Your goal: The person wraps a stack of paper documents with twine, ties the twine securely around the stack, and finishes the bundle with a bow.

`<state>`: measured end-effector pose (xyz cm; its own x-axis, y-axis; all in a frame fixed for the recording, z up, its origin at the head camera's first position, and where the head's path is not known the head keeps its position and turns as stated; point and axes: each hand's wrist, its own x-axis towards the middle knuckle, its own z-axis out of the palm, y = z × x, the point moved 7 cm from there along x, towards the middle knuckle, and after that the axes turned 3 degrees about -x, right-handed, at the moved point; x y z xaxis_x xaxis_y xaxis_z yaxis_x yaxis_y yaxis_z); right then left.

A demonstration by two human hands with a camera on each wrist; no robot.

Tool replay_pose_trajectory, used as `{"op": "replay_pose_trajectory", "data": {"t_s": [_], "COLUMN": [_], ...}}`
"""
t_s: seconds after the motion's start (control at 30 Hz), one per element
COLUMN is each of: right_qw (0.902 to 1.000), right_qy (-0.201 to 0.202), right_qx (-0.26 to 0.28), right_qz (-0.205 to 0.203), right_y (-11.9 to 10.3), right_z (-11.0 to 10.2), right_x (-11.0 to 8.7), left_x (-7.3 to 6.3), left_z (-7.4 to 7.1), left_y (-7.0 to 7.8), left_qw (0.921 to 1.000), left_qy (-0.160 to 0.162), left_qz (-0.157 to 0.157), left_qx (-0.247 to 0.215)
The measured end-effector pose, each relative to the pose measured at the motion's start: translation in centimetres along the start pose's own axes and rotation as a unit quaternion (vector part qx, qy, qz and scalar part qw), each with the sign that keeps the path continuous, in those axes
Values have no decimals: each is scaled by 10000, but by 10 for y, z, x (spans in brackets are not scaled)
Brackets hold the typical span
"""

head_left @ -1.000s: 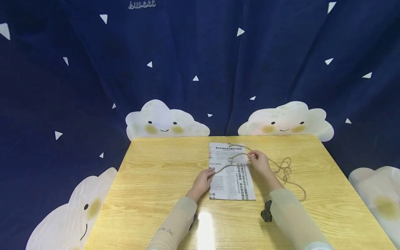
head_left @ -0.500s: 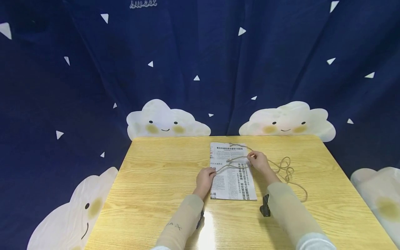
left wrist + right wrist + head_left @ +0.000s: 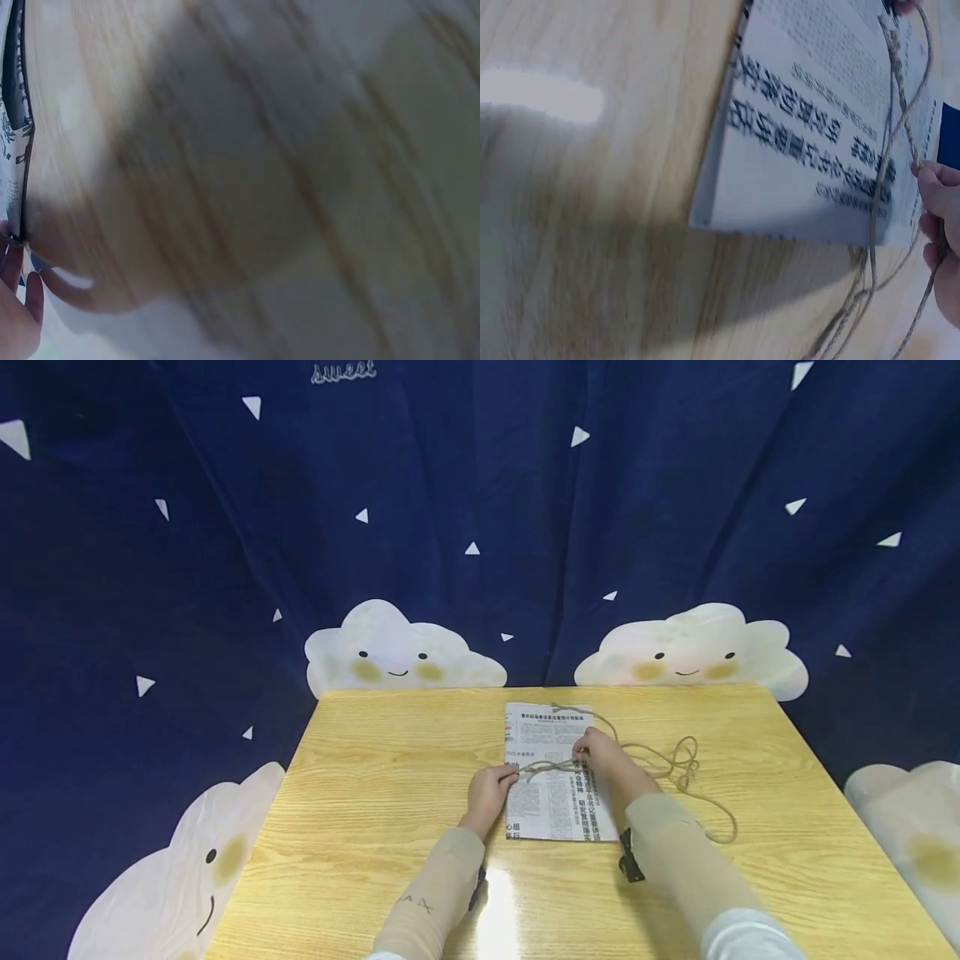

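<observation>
A folded newspaper point(image 3: 540, 814) lies flat on a wooden table point(image 3: 375, 768), near the middle of its far edge, with a thin brown string point(image 3: 904, 117) across it. The person's left hand point(image 3: 487, 793) is at the paper's left edge, its fingers and thumb closed narrowly on the string there; the left wrist view catches only this hand and a strip of the paper in its lower left corner. The right hand point(image 3: 602, 753) is over the right part of the paper, pinching the string between thumb and forefinger, the other fingers bent. Between the hands, strands of string run close together over the print. Another stretch lies over the paper's top edge, and the rest trails off to the right, where it lies in loose loops on the table. Both arms wear beige sleeves point(image 3: 678, 856), the left one with dark lettering. Behind the table hangs a navy curtain point(image 3: 450, 468) with white triangles, smiling clouds point(image 3: 405, 643) and, at the top, the word "sweet"
</observation>
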<state>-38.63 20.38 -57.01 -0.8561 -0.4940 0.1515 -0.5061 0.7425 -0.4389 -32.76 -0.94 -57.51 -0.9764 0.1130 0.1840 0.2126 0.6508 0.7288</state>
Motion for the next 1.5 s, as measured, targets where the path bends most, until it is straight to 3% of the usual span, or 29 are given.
{"op": "replay_pose_trajectory", "data": {"t_s": [0.03,0.23,0.4,0.53,0.7,0.8,0.9,0.97,1.13,1.33,1.5], "right_qw": [9997,9998,9992,9992,9918,9781,9734,9741,9699,9501,9305], "right_qy": [-106,-206,-142,-99,529,726,314,22,-125,193,133], "right_qx": [-152,-81,-350,-240,338,407,206,45,-58,-75,-140], "right_qz": [168,-10,122,316,1116,1910,2258,2259,2432,3111,3657], "right_y": [-19,-52,-52,-48,-28,-10,3,9,20,25,35], "right_z": [-7,-2,6,10,-8,-24,-28,-27,-21,-23,-22], "right_x": [-3,-9,-12,-15,-23,-31,-38,-41,-49,-57,-64], "left_x": [0,1,2,2,1,-3,-10,-14,-18,-17,-17], "left_z": [0,4,8,8,8,10,17,22,32,37,35], "left_y": [0,3,7,10,18,27,38,43,51,51,47], "left_qw": [10000,9995,9973,9959,9919,9833,9669,9584,9546,9551,9595], "left_qy": [-13,-202,-360,-228,-15,12,-105,-247,-569,-696,-786], "left_qz": [-6,224,469,624,1021,1534,2112,2316,2226,1801,1508], "left_qx": [-6,74,436,612,752,979,1432,1647,1897,2249,2246]}}
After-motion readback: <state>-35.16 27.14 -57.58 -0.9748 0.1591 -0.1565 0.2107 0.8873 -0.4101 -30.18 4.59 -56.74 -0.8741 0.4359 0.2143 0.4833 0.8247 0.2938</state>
